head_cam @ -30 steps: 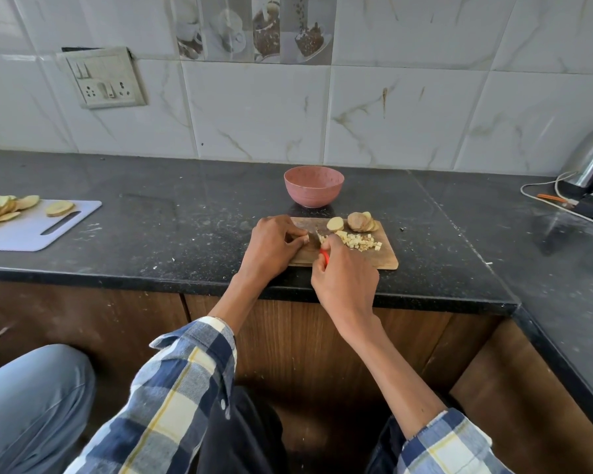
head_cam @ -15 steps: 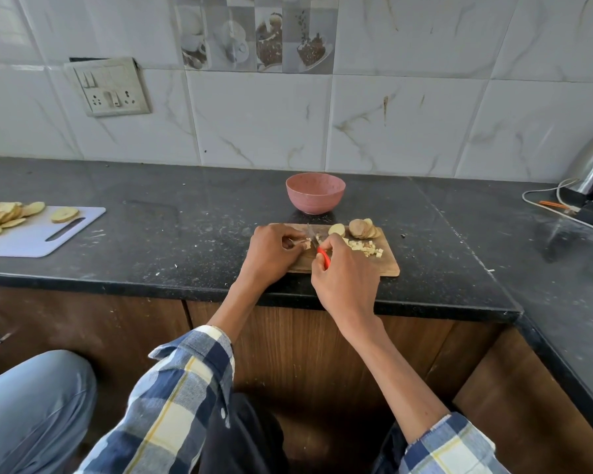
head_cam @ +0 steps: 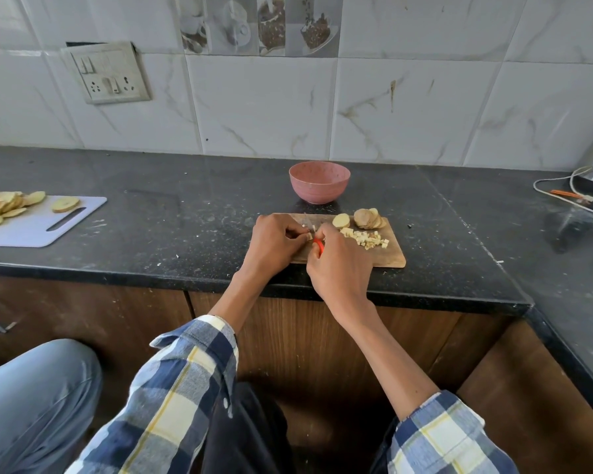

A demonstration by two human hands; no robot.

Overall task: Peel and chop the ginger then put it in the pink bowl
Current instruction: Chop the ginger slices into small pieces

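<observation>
Ginger piece sits pinched between the left hand's fingertips on the near-left part of the wooden cutting board; only a small pale stub shows. Left hand is curled down around it, knuckles forward. Right hand is clenched round the red knife handle, with the blade poking out toward the wall, thin and mostly hidden between the hands. Change vs. half a second ago: hands are closer together, the knife is down right at the held stub, and the exposed piece looks smaller, so another cut seems to have landed or is landing. Reading: chopping is mid-way, not near done. Diced ginger lies in a loose pile of small pale-yellow cubes, dry-looking cut faces, just right of the hands. Behind it are a round peeled slice and a leaning stack of tan slices, fibrous-looking faces, still uncut. Pink bowl stands on the counter just beyond the board; its inside is not visible enough to tell the contents. Counter is black speckled stone with scattered pale crumbs. A white plastic board with flat yellow slices on it sits far left, well apart. Board grain is mid-brown, corners rounded.
</observation>
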